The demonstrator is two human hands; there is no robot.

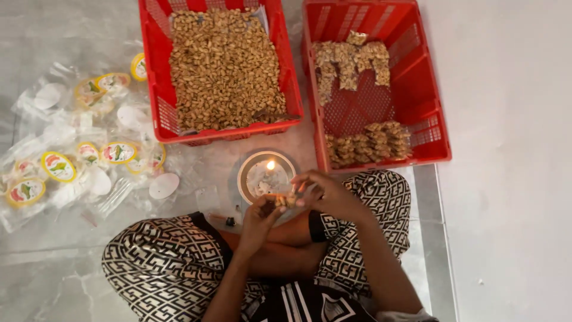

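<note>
I sit cross-legged on the floor in patterned black-and-white trousers. Both hands meet over my lap on a small clear packet of nuts (pixel 288 198). My left hand (pixel 262 213) pinches its left end, and my right hand (pixel 325 192) holds its right end with curled fingers. Just beyond the packet a lit candle (pixel 270 166) burns in a round metal dish (pixel 245 173). The flame stands a little above the packet's far edge, apart from it.
A red crate (pixel 156 89) heaped with loose nuts stands ahead on the left. A second red crate (pixel 429 89) on the right holds several filled packets. Empty clear bags with round yellow labels (pixel 58 166) lie scattered at the left on the marble floor. A white wall runs along the right.
</note>
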